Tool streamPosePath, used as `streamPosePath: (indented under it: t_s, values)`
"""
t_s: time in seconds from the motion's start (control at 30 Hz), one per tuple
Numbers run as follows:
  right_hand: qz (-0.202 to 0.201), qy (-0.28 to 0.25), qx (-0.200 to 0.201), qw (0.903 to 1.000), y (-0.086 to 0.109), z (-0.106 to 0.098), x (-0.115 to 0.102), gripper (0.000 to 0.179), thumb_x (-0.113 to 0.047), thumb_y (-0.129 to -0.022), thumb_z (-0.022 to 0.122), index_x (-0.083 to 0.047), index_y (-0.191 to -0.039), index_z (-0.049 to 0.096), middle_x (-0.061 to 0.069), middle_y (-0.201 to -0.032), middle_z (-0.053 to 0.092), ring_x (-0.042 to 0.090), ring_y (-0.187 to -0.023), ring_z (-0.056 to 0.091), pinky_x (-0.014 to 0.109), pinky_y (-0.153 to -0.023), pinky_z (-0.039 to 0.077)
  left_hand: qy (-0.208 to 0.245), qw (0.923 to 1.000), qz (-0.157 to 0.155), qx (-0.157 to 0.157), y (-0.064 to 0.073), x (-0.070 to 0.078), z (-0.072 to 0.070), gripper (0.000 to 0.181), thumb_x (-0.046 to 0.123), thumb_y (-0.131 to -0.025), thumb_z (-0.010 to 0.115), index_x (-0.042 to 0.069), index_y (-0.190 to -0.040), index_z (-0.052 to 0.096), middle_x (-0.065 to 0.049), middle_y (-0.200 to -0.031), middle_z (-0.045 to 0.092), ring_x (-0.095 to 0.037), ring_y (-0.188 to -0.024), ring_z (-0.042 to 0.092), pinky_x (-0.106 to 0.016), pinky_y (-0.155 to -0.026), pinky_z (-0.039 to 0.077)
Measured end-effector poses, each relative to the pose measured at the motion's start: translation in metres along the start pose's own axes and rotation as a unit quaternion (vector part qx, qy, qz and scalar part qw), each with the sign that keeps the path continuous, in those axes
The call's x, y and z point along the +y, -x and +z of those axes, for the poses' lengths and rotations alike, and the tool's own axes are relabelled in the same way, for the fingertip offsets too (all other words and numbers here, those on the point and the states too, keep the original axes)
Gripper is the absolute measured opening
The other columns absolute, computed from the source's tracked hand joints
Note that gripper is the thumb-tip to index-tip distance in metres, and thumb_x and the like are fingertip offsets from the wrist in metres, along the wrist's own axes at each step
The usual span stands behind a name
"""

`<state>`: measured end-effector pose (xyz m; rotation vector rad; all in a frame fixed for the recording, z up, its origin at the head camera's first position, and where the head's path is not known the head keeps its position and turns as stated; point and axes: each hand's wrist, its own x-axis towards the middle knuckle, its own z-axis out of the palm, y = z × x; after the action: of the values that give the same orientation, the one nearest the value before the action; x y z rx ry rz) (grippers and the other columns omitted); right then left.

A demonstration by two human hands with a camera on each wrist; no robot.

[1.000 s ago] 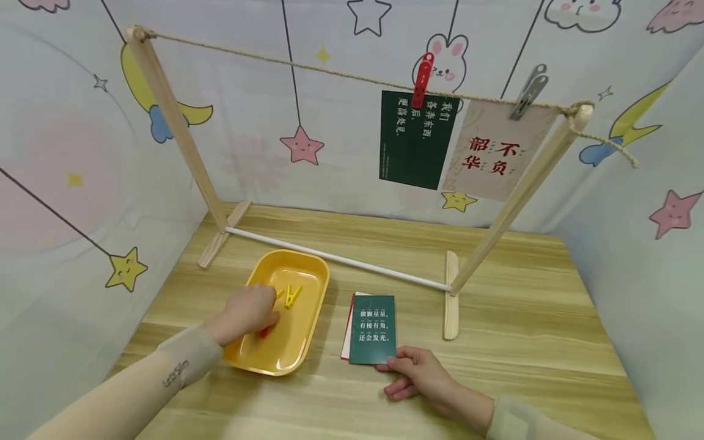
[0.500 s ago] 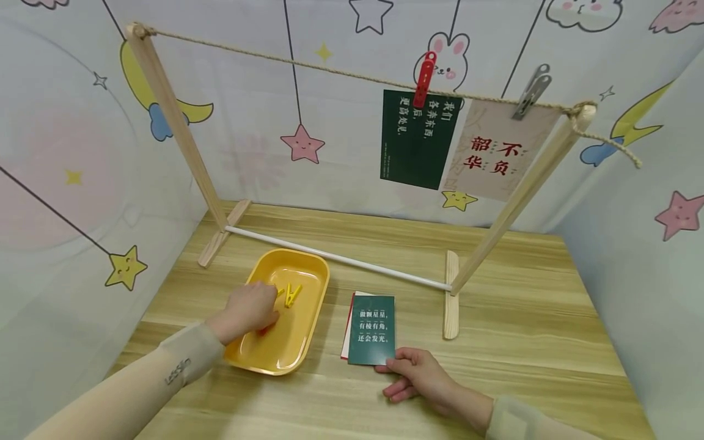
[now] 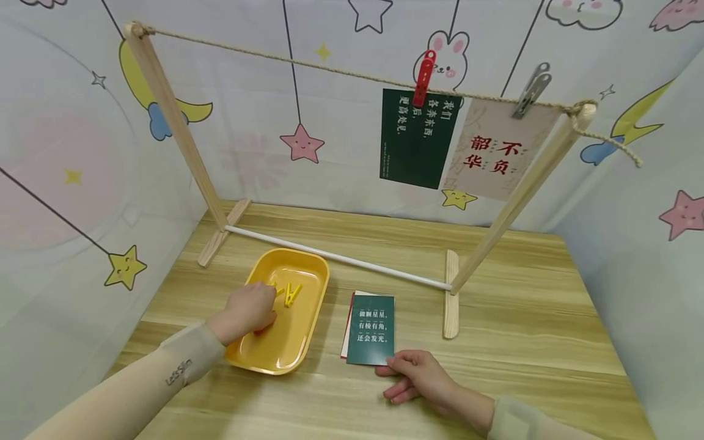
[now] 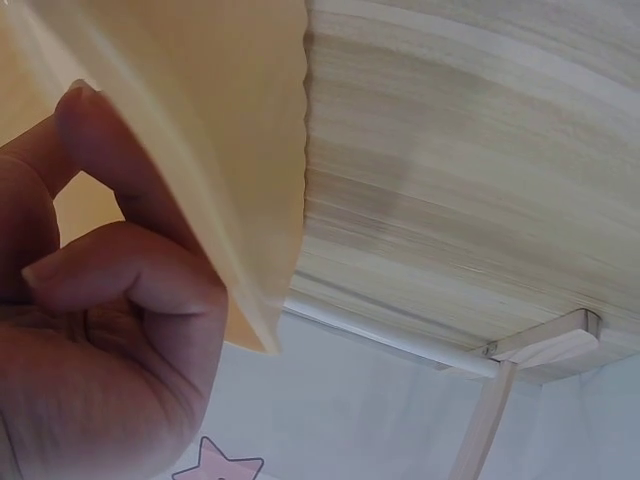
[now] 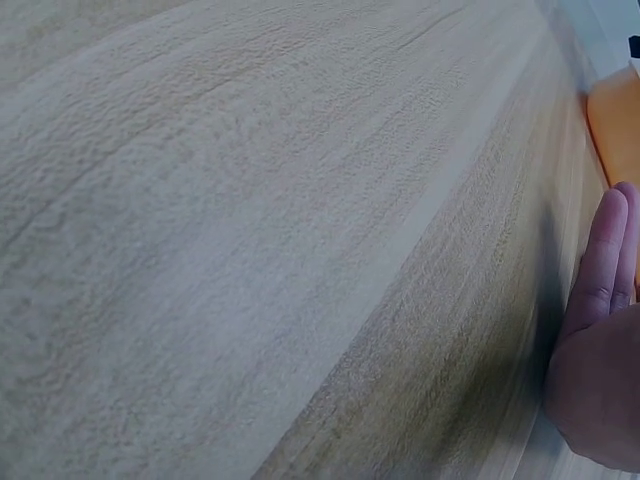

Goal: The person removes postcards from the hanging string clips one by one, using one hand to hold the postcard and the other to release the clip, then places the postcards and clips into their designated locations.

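Note:
My left hand (image 3: 250,310) is down inside the yellow tray (image 3: 320,287), fingers curled over a red clip (image 3: 261,332) that is mostly covered by them. Its fingers also look bent in the left wrist view, where the clip is hidden. Two yellow clips lie just right of those fingers; one yellow clip (image 3: 292,294) shows whole, the other partly. My right hand (image 3: 423,376) pinches the lower right corner of a dark green card (image 3: 371,348) with white writing, thumb on top. This card overlaps a white, red-edged card (image 3: 347,342) on the table.
A wooden rack with a rope (image 3: 236,52) stands behind, joined by a white rod (image 3: 352,263). From the rope hang a green card (image 3: 409,156) under a red clip (image 3: 423,79) and a beige card (image 3: 484,183) under a grey clip (image 3: 532,91).
The green card under my right hand has slid slightly left across the card below. My left hand stays in the tray, with less of the red clip showing.

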<state>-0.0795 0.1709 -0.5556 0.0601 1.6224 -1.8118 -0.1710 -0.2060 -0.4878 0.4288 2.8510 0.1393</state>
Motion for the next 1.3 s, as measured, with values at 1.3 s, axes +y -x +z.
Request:
streamPosePath:
  t_s: [1.3]
  values:
    - [-0.017,0.027,0.012,0.9994,0.002,-0.004,-0.029,0.048,-0.026,-0.112,0.054,0.017,-0.135,0.056,0.028,-0.124,0.073,0.015,-0.074,0.079,0.024,-0.057,0.06,0.06,0.9976,0.026,0.022,-0.02,0.024,-0.089,0.024,0.028,-0.095,0.079,0.007,-0.09,0.068,-0.003,-0.077,0.064,-0.016,-0.056,0.058,-0.03,-0.051,0.045]
